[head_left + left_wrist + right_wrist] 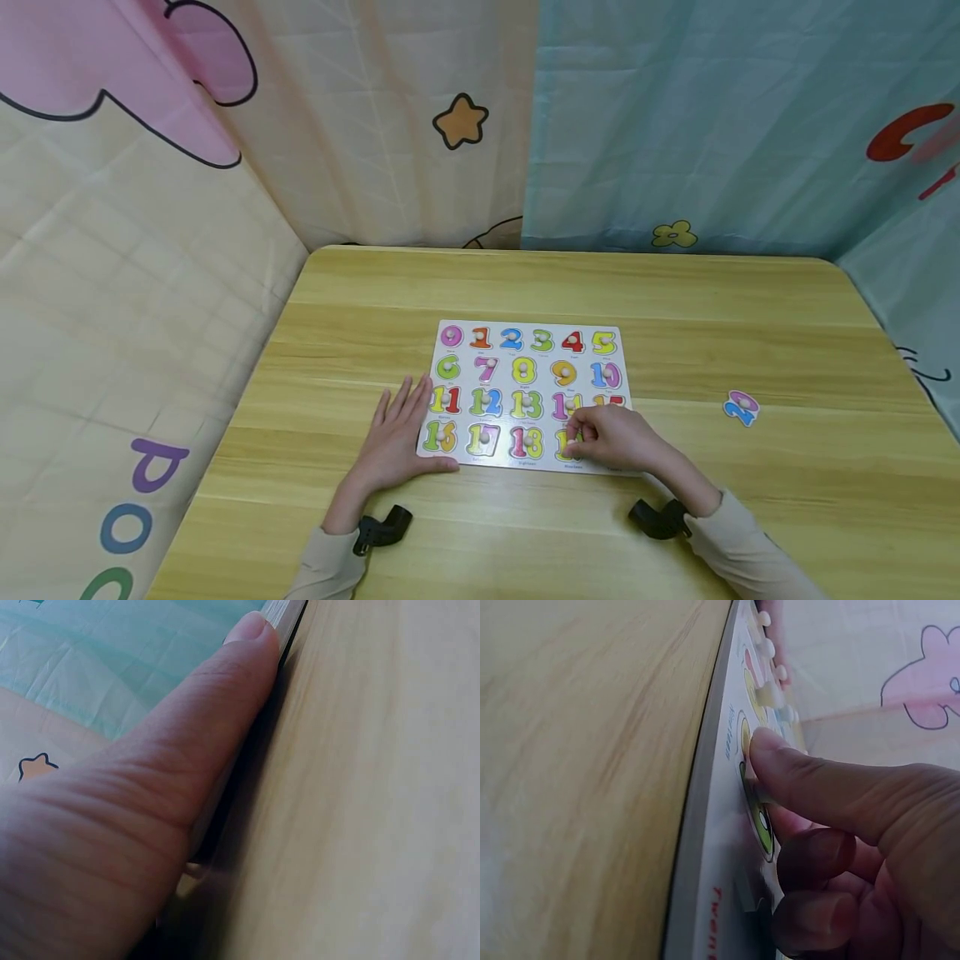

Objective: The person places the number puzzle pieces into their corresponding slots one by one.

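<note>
A white number puzzle board (507,387) lies on the table, with colourful knobbed number pieces in its rows. My left hand (393,450) rests at the board's left side, fingers extended, thumb along the front edge. In the left wrist view, the thumb (217,697) touches that edge. Over the bottom row, my right hand (618,437) pinches the knob of the number 19 piece (560,444). The right wrist view shows this piece's green part (761,825) at the board surface, beneath thumb and finger. The hand partly covers the 14 and 15 pieces and hides the board's bottom right corner.
A pink and blue number 20 piece (742,407) lies on the wooden table (360,292), right of the board. Printed curtains (375,125) hang behind the table and along its sides. A black wrist camera (382,529) is on the left wrist, another (658,520) on the right.
</note>
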A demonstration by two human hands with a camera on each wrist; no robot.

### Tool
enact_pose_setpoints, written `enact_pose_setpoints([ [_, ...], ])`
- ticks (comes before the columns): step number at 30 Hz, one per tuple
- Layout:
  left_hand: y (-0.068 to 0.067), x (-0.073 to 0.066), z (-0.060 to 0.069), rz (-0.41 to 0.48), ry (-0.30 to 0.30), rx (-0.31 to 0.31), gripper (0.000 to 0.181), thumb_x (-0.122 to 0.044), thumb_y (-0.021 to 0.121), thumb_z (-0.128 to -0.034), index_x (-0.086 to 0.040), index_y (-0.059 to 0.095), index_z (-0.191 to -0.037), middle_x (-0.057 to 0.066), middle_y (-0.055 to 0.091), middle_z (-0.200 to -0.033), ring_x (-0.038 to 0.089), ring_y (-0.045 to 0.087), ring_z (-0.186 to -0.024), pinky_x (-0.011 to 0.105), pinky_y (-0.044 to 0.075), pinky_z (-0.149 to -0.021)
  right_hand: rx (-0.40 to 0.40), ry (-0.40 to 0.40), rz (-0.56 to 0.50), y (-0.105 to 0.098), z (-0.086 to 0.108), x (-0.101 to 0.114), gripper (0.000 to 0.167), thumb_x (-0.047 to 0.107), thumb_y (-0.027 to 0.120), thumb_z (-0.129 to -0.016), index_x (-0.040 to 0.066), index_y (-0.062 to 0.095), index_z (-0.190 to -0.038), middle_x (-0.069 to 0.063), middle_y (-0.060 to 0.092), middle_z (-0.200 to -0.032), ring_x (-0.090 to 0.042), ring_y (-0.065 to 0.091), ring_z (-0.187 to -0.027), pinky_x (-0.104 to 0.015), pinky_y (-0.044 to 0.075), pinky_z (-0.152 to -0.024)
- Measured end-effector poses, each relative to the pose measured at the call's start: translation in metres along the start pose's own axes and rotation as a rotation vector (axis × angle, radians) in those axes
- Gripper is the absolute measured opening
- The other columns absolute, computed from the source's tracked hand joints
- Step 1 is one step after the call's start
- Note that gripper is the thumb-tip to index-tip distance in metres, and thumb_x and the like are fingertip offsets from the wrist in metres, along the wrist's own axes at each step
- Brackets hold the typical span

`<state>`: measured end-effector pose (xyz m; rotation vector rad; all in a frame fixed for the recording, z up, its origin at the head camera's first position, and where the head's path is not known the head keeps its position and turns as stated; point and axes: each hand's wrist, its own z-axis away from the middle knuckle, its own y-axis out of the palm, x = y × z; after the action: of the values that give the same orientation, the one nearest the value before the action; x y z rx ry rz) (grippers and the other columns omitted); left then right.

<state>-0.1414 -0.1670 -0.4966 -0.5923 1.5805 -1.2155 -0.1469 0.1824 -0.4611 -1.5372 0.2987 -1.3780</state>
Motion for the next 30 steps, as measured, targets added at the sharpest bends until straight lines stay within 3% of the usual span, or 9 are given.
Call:
enact_pose_setpoints([
  [12, 0.001, 0.0, 0.0, -0.003, 0.003, -0.004, 0.127, -0.081, 0.059, -0.0652, -0.005, 0.007, -0.152, 0.007, 0.008, -0.158, 0.024, -0.005, -0.143, 0.044, -0.009, -0.112, -0.097, 0.024, 0.005, 0.004, 0.009, -0.005, 0.024, 0.037, 0.08, -0.076, 0.022, 0.06, -0.078, 0.012, 0.043, -0.057, -0.004, 0.037, -0.051, -0.021, 0.026, -0.048],
  [21, 0.001, 0.0, 0.0, 0.002, 0.008, 0.001, 0.127, -0.081, 0.059, -0.0652, -0.005, 0.006, -0.152, 0.007, 0.007, -0.158, 0.024, -0.005, -0.143, 0.044, -0.009, -0.111, -0.274, 0.139, -0.105, -0.018, 0.034, -0.047, 0.025, 0.04, 0.075, -0.081, 0.017, 0.063, -0.084, 0.007, 0.046, -0.062, -0.008, 0.042, -0.054, -0.023, 0.03, -0.048],
  [27, 0.001, 0.0, -0.001, 0.001, -0.001, 0.002, 0.127, -0.08, 0.06, -0.0649, -0.005, 0.007, -0.152, 0.007, 0.006, -0.158, 0.024, -0.006, -0.143, 0.044, -0.01, -0.111, -0.476, 0.232, 0.021, -0.052, 0.06, -0.086, 0.025, 0.03, 0.067, -0.09, 0.006, 0.065, -0.093, 0.001, 0.052, -0.066, -0.013, 0.045, -0.055, -0.026, 0.036, -0.047],
  [30, 0.0, 0.0, 0.0, 0.002, -0.004, 0.004, 0.127, -0.081, 0.06, -0.0647, -0.005, 0.007, -0.152, 0.007, 0.006, -0.158, 0.024, -0.006, -0.143, 0.044, -0.01, -0.111, -0.539, 0.318, 0.104, -0.065, 0.078, -0.101, 0.031, 0.033, 0.063, -0.092, 0.003, 0.063, -0.099, -0.002, 0.056, -0.071, -0.014, 0.048, -0.056, -0.028, 0.036, -0.047],
])
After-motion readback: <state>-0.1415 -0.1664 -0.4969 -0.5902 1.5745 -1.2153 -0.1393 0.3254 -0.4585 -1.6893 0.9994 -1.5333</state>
